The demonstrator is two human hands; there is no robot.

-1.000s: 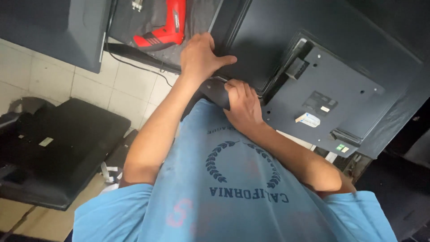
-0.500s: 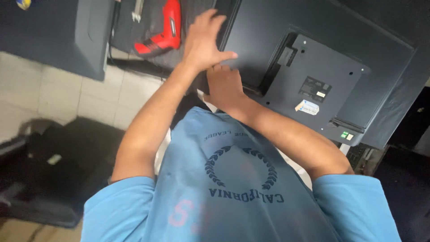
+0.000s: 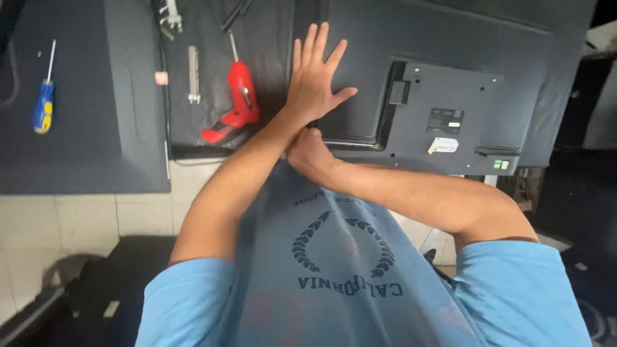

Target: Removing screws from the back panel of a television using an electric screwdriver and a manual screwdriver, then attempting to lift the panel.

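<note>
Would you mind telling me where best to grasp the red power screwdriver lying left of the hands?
Probably grip the red power screwdriver by its angled handle at the near end, coming from above; it lies flat, bit pointing away, and that end looks clear of the metal bracket beside it.

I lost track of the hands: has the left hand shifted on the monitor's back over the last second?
Yes. The left hand opened flat and slid away from the red power screwdriver, toward the monitor's raised rear housing.

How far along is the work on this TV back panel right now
Done: nothing shows as removed; the back cover sits on the television. In hand: the left hand lies flat and open on the panel, and the right hand grips its lower edge. Left: the red electric screwdriver and blue-handled screwdriver lie untouched alongside.
</note>
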